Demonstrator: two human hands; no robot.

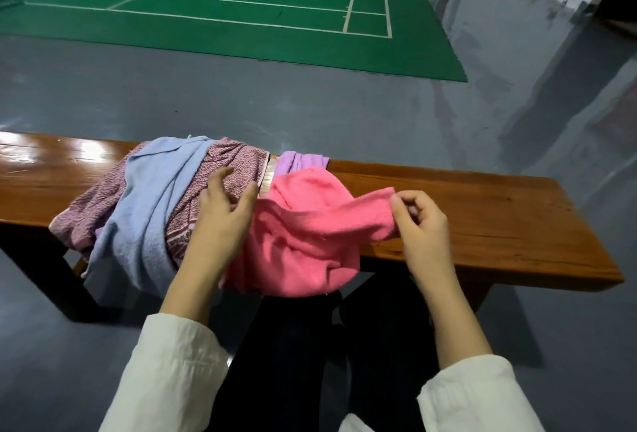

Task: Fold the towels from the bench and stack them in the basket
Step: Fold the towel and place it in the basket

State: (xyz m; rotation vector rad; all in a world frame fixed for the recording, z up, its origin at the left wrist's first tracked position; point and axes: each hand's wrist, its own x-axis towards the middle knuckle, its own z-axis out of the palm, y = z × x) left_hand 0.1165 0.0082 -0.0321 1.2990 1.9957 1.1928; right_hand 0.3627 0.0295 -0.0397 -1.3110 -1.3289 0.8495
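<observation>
While right grip (420, 221) pinches a corner of the pink towel (303, 231), cloth slumps over the counter (499, 211) edge left of it. Left grip (224, 205), spread wide: take matching corner, pull taut.

The bench (482, 211) runs from nine to three o'clock. Left of its middle sits a heap of towels (148, 204), draped over the near edge. Just beside the heap at three o'clock lies the near towel (303, 235) (one corner pinched by the right hand (420, 224)); the small towel (300, 161) lies behind it at twelve. The court mat (241, 18) lies well beyond.
</observation>
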